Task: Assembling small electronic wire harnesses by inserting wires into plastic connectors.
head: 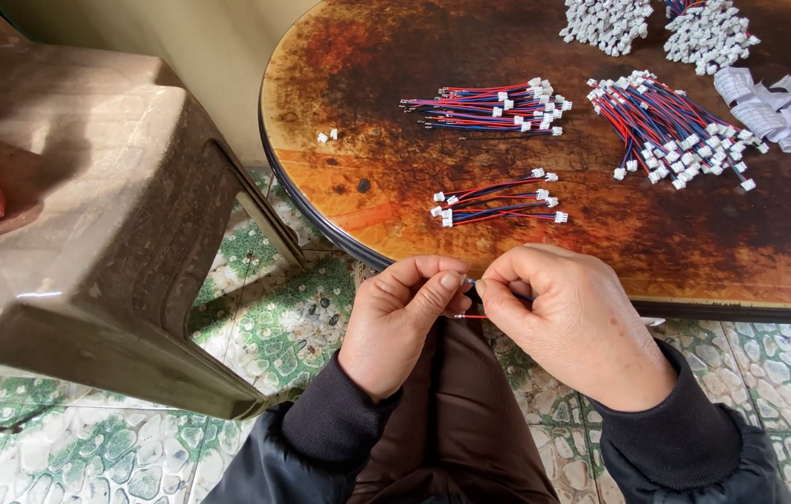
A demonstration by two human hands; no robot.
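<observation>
While both hands pinch one red-blue wire [470,315] | left hand [400,317] | right hand [568,322] | table [694,271] edge just beyond

1. The left hand [400,322] sits just below the middle of the view, its back turned up, fingers curled inward, thumb and forefinger pressed together at its 2 o'clock tip.
2. The right hand [568,317] lies close at the left hand's 3 o'clock, back up, fingers bent, pinching toward 9 o'clock.
3. The two pinches nearly touch between the hands.
4. Both wrists run into dark sleeves: the left forearm leaves toward 7 o'clock, the right toward 5 o'clock.
</observation>
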